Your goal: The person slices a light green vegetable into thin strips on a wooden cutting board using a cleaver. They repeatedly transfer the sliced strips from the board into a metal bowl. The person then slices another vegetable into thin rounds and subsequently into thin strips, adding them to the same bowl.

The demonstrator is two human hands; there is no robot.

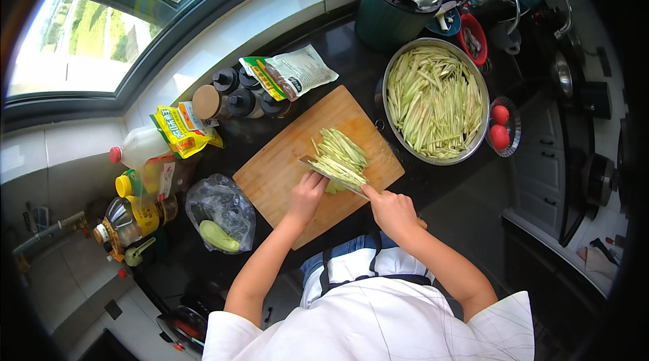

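On a tilted wooden cutting board (274,168) lies a pile of pale green vegetable shreds (342,150). My right hand (395,213) grips a kitchen knife (337,178) by the handle, whose end shows below the palm. The blade slants across the near side of the pile. Bent fingers of my left hand (308,196) meet the blade near its far end; what they hold, if anything, is hidden. A few pale green slices (334,187) show on the near side of the blade.
Right of the board stands a steel basin (385,107) full of shreds, with two red tomatoes (500,128) beside it. At left, a plastic bag (223,199) carries a pale green squash-like vegetable (218,236). Bottles (144,148), seasoning packets (289,72) and a utensil holder (385,16) line the back.
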